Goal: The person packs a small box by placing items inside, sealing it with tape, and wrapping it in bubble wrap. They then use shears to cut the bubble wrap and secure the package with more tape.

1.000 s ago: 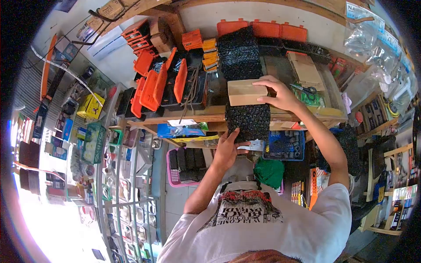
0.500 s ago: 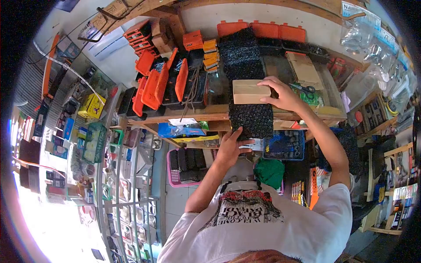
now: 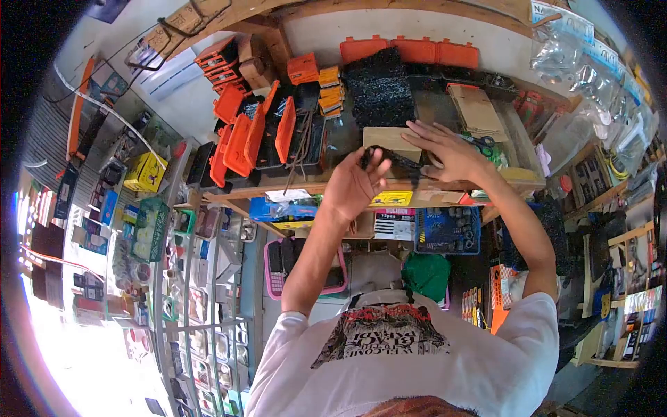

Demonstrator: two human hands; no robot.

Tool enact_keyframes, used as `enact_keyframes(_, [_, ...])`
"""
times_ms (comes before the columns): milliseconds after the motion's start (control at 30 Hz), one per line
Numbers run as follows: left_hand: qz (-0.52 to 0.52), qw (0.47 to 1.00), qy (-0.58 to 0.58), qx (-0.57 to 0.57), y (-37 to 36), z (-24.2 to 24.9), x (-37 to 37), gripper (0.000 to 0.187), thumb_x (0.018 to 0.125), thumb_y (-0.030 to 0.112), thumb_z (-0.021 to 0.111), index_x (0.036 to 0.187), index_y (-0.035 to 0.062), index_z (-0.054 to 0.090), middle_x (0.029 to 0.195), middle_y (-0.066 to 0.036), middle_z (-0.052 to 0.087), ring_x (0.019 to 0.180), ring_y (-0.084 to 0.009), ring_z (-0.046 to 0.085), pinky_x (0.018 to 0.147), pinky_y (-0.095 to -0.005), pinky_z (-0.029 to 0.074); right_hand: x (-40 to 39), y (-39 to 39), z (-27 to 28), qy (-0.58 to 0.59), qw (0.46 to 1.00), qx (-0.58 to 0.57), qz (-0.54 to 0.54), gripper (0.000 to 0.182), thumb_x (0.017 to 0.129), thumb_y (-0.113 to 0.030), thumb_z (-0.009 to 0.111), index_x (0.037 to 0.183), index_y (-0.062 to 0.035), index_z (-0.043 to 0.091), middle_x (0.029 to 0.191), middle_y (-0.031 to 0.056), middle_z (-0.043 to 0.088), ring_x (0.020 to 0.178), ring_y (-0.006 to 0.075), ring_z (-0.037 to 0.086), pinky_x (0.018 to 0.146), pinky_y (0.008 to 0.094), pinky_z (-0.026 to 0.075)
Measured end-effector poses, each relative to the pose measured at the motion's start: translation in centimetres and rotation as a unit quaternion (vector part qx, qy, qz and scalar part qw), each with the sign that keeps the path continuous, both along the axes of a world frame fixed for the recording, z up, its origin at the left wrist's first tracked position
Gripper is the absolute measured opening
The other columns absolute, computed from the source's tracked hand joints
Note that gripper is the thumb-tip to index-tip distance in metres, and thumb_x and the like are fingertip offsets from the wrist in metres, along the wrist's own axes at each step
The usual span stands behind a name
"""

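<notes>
A small brown cardboard box [image 3: 389,137] lies on a strip of black bubble wrap [image 3: 381,94] that runs back across the bench top. The strip's near end is folded up along the front of the box. My left hand [image 3: 358,182] has its fingers curled on the left of that raised edge, palm partly turned up. From the right, my right hand [image 3: 451,153] keeps hold of the box, its fingers over the top and the thumb low by the folded wrap. The box's front face is partly hidden by wrap and fingers.
Orange-lidded cases [image 3: 240,146] stand open at the left of the bench. Scissors [image 3: 481,144] and flat cardboard pieces [image 3: 476,111] lie to the right. Under the bench edge are a blue basket [image 3: 448,233] and a pink basket [image 3: 274,274].
My left hand has risen from below the bench edge, bringing the hanging end of the bubble wrap up against the box. My right hand has shifted slightly on the box, fingers now flatter.
</notes>
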State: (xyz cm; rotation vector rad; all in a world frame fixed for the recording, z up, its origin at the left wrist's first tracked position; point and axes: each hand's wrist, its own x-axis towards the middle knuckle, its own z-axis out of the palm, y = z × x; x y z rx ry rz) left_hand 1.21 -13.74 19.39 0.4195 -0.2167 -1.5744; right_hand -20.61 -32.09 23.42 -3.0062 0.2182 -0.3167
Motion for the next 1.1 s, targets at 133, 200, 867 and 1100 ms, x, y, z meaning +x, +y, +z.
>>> enact_keyframes(133, [0.011,1.0,0.011,0.012,-1.6,0.3,1.2,0.02,0.106,0.028,0.046,0.119,0.0127,0.051,0.119,0.0,0.068,0.117,-0.0227,0.063,0.082,-0.0401,0.053,-0.5,1.0,0.5,0.029,0.999,-0.006,-0.032,0.098,0.077,-0.041,0.08,0.158,-0.0182,0.031,0.166,0.0124,0.022,0.151,0.036,0.024,0.123,0.0529,0.024])
enact_keyframes(200, [0.028,0.999,0.002,0.025,-2.1,1.0,1.4,0.021,0.106,0.029,0.047,0.119,0.0124,0.051,0.122,-0.001,0.067,0.12,-0.0229,0.062,0.082,-0.0396,0.053,-0.2,1.8,0.0,0.007,0.996,-0.059,-0.062,0.103,0.073,-0.047,0.083,0.158,-0.0183,0.031,0.165,0.0114,0.025,0.151,0.0355,0.025,0.122,0.0541,0.024])
enact_keyframes(867, [0.172,0.649,-0.74,-0.031,-7.5,-0.4,4.7,0.042,0.089,0.032,0.078,0.114,0.0005,0.067,0.097,-0.015,0.071,0.095,-0.018,0.066,0.082,-0.0318,0.051,3.8,-1.9,-3.3,-0.263,0.909,0.292,-0.134,0.034,0.089,-0.032,0.076,0.101,-0.0005,0.075,0.094,0.0134,0.075,0.083,0.0218,0.07,0.077,0.0336,0.052])
enact_keyframes(1100, [0.281,0.52,-0.804,-0.067,-8.5,-0.2,5.5,0.032,0.083,0.027,0.083,0.08,-0.0009,0.068,0.067,-0.019,0.064,0.058,-0.0245,0.062,0.057,-0.0373,0.046,4.5,-3.7,-3.6,-0.249,0.91,0.293,-0.152,0.032,0.087,-0.032,0.079,0.095,-0.0015,0.076,0.081,0.0094,0.073,0.072,0.0139,0.064,0.069,0.0314,0.049])
